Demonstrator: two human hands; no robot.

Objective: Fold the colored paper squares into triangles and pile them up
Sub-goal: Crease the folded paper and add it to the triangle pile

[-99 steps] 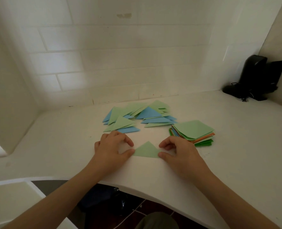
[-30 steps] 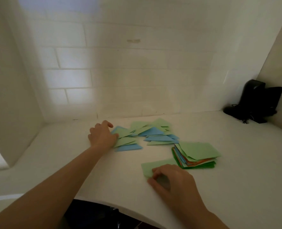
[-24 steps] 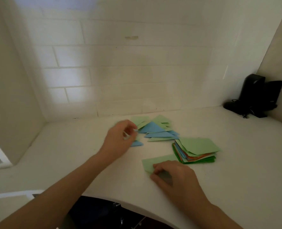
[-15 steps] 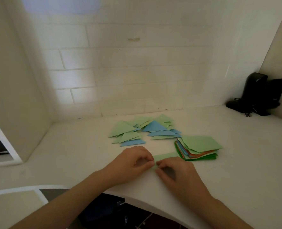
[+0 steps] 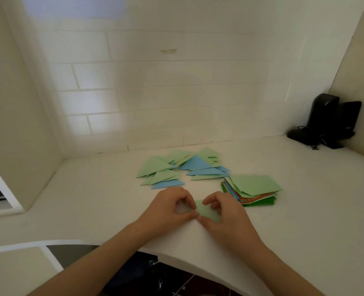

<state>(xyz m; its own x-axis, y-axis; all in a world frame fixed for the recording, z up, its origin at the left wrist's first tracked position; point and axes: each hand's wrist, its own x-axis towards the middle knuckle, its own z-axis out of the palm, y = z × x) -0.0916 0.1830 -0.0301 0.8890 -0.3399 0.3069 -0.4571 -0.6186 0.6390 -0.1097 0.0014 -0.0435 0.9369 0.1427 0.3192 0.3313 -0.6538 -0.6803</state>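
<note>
A light green paper square [image 5: 206, 211] lies near the front edge of the white counter [image 5: 91, 199]. My left hand [image 5: 168, 208] pinches its left side and my right hand [image 5: 228, 214] pinches its right side, and both hands hide most of the sheet. Behind them a loose spread of folded green and blue triangles [image 5: 183, 168] lies flat. To the right sits a stack of unfolded squares [image 5: 253, 189], light green on top with orange, blue and dark green beneath.
A black device with a cable [image 5: 328, 122] stands in the back right corner. White tiled walls close in the back and left. The counter's curved front edge [image 5: 176, 256] runs just below my wrists.
My left hand left the triangle spread, where it laid a folded green triangle, and came back to the new green square. Both hands now grip that square.
</note>
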